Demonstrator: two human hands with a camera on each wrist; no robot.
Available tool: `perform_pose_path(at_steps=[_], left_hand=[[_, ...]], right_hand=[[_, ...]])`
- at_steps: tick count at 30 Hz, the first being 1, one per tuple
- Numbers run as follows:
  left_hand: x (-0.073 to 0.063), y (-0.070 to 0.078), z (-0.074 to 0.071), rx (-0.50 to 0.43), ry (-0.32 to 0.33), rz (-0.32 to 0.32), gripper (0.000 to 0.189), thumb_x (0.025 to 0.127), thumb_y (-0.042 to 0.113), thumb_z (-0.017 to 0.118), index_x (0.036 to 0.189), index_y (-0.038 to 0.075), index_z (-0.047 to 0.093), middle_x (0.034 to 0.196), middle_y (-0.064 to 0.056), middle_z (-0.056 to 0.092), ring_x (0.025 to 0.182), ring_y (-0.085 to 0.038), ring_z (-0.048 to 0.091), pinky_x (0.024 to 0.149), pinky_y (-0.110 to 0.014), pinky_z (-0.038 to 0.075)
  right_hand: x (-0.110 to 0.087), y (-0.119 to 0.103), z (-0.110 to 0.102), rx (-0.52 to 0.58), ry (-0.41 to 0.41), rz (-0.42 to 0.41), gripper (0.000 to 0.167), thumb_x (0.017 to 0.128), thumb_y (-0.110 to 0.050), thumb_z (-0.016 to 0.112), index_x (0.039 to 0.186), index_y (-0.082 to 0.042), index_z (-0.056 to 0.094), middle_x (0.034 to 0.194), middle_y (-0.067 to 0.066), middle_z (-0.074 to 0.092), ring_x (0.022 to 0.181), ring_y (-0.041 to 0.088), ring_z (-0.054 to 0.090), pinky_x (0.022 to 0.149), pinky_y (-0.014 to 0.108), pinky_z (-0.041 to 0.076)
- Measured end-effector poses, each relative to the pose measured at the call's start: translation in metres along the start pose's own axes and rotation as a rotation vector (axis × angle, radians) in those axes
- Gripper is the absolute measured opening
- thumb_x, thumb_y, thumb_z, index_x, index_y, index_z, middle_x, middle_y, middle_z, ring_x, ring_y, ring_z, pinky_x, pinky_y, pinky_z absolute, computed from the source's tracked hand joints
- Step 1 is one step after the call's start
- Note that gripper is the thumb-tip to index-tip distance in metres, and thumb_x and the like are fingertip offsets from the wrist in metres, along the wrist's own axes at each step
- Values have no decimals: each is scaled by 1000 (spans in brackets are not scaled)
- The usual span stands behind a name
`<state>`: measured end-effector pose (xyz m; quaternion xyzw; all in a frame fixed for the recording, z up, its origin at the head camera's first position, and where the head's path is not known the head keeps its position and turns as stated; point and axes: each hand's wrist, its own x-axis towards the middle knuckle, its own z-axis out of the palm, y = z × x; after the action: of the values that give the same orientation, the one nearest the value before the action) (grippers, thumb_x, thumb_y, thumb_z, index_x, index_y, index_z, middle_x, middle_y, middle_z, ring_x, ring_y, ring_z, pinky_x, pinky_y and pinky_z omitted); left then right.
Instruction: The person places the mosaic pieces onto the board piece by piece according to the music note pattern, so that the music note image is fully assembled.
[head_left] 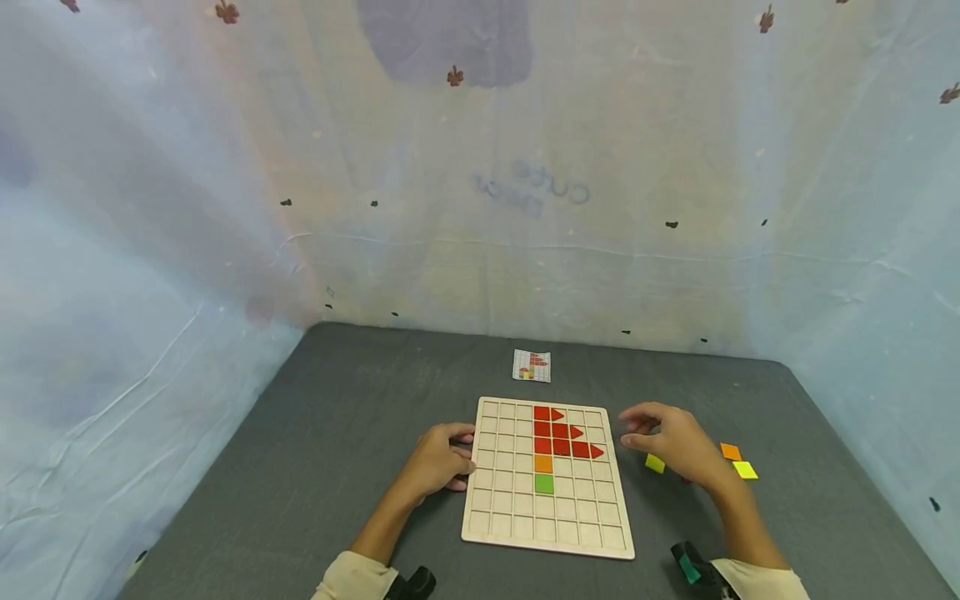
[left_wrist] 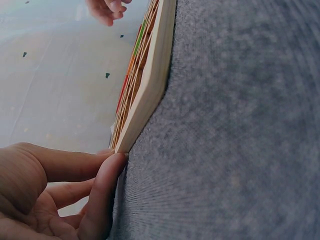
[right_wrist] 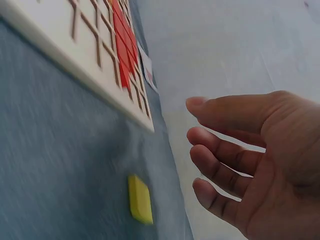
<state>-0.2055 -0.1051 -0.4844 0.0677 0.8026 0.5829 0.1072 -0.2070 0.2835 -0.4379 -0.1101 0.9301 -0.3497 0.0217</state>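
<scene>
A pale wooden grid board point(head_left: 502, 483) lies on the grey table, with red square and triangle tiles point(head_left: 561, 447), an orange tile point(head_left: 543, 463) and a green tile point(head_left: 543, 483) in its cells. At the board's left edge my left hand point(head_left: 438, 457) pinches the rim; the left wrist view shows thumb and forefinger meeting there. My right hand point(head_left: 675, 442) hovers off the board's right side, holding nothing, its fingers loosely bent and apart from the thumb. Below it lies a yellow block point(right_wrist: 140, 199), separate from the board.
Beyond the board is a small picture card point(head_left: 532, 366) printed with a coloured grid pattern. Right of my right hand lie a loose orange tile point(head_left: 731, 451) and a yellow tile point(head_left: 745, 470). A pale curtain point(head_left: 525, 275) hangs behind the table point(head_left: 360, 400) and on both sides.
</scene>
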Motion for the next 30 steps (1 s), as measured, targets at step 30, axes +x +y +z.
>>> perform_pose_path(at_steps=[30], left_hand=[[-2, 2, 0, -6, -3, -2, 62, 83, -7, 76, 143, -4, 61, 130, -19, 63, 104, -26, 70, 59, -37, 65]], right_hand=[[-36, 95, -68, -119, 96, 205, 54, 97, -25, 79, 137, 8, 63, 118, 24, 72, 100, 29, 67, 72, 35, 56]])
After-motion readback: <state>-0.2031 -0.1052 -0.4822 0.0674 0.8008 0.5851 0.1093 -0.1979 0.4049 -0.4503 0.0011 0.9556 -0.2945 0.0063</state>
